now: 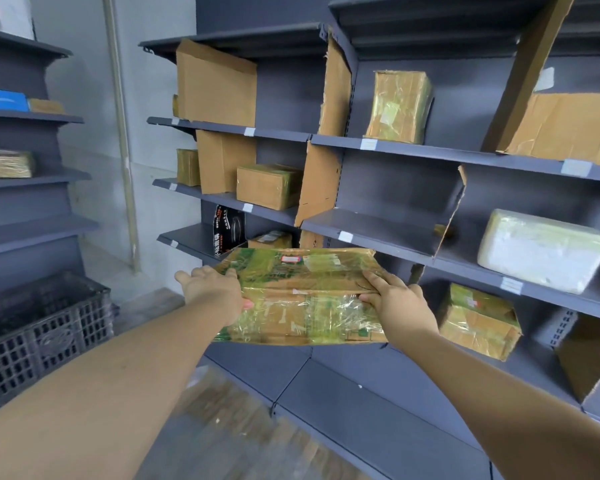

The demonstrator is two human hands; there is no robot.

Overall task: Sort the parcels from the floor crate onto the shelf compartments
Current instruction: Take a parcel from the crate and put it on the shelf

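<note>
**Flat Parcel Held at Shelf Front**

Both hands hold one flat parcel [302, 299] in the air in front of the grey shelf [395, 152]. The parcel is brown card with green print, wrapped in clear tape. The left hand [215, 289] grips its left edge, with the fingers laid over the top face. The right hand [395, 303] grips its right edge, with the fingers on top. The parcel's long side runs across the view. Whether its far edge touches a shelf board cannot be determined. The black floor crate [42, 334] stands at lower left, well apart from the parcel. Cardboard dividers [317, 185] split the shelf into compartments. A white foam parcel [544, 251] sits in a compartment to the right. A taped box [478, 323] sits one level below it.
</note>
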